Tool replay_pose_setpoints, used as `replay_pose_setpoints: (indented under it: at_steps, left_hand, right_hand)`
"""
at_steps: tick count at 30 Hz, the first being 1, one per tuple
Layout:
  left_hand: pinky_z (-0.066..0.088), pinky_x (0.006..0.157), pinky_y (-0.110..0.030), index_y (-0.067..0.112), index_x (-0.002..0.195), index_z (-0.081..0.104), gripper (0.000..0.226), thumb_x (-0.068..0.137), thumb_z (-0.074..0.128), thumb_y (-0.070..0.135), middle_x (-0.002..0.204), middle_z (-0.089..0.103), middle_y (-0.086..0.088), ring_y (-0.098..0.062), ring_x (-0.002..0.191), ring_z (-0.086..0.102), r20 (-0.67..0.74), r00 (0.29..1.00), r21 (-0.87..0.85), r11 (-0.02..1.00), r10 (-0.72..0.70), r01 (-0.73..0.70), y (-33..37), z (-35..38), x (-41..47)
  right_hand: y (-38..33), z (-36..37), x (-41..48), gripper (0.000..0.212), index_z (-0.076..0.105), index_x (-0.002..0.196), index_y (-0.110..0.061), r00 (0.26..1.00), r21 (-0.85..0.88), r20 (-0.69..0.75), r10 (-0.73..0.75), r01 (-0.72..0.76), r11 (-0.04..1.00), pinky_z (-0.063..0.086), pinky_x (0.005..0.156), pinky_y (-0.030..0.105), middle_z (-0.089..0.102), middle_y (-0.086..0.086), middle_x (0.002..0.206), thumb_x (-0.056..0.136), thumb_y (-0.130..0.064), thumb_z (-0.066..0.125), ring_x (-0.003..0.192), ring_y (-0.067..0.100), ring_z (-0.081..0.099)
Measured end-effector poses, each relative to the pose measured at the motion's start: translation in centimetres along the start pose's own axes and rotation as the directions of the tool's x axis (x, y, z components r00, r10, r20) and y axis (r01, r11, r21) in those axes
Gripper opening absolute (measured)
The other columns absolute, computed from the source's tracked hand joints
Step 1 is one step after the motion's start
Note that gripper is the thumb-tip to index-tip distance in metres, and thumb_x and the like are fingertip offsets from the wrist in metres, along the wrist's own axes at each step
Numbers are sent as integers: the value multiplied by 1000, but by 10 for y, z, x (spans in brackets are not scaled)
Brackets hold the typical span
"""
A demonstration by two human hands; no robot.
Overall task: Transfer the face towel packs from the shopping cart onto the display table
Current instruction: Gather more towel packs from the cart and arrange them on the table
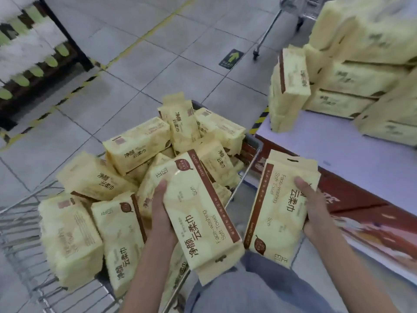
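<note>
Head view, a towel pack [203,211] is gripped by the left hand [161,210] over the shopping cart [15,224], a second pack [278,208] is gripped by the right hand [314,206] beside the display table [338,150], loose packs [135,144] are heaped in the cart, stacked packs [361,80] are set on the table.

Green arrow sticker [231,58] on tiled floor [158,41]; dark shelf rack [75,45] far left.

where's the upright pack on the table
Head view, upper right: the upright pack stands at the display table's left edge, beside the stacked packs.
</note>
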State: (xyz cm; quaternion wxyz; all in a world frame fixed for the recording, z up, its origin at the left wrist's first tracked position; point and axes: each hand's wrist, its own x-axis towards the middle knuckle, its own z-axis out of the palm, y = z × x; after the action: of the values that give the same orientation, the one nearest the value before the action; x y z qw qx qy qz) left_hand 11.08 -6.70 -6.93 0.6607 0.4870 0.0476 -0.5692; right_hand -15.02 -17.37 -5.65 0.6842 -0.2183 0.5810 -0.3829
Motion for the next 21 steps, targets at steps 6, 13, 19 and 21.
replay_pose_setpoints:
  at_steps: [6, 13, 19, 21]
  left_hand:
    - [56, 68, -40, 14, 108, 71, 56, 71, 60, 54, 101, 73, -14, -30, 82, 72, 148, 958, 216, 954, -244, 209, -28, 47, 9]
    - [56, 70, -39, 13, 116, 63, 59, 74, 55, 52, 102, 72, -12, -28, 83, 70, 343, 809, 468, 833, -479, 295, -87, 116, -7]
    - [57, 67, -37, 17, 107, 72, 43, 82, 53, 46, 101, 74, -10, -26, 84, 71, 399, 703, 619, 738, -589, 267, -163, 151, -56]
    - [57, 56, -33, 19, 94, 76, 39, 89, 49, 46, 91, 76, -8, -24, 75, 73, 390, 670, 668, 695, -632, 267, -193, 157, -78]
  right_hand:
    - [23, -61, -56, 60, 59, 121, -15, 971, 173, -238, -20, 62, 983, 59, 63, 39, 72, 11, 106, 64, -32, 70, 86, 27, 72]
    - [57, -132, -123, 68, 57, 124, -6, 841, 348, -541, -6, 231, 909, 55, 70, 41, 70, 16, 106, 63, -32, 69, 88, 29, 69]
    - [102, -192, -190, 65, 58, 121, -6, 705, 427, -709, 31, 394, 814, 55, 74, 44, 70, 16, 103, 62, -31, 70, 86, 31, 69]
    - [118, -213, -212, 65, 57, 122, -6, 666, 447, -744, 49, 442, 778, 55, 75, 46, 70, 17, 104, 63, -30, 69, 87, 31, 68]
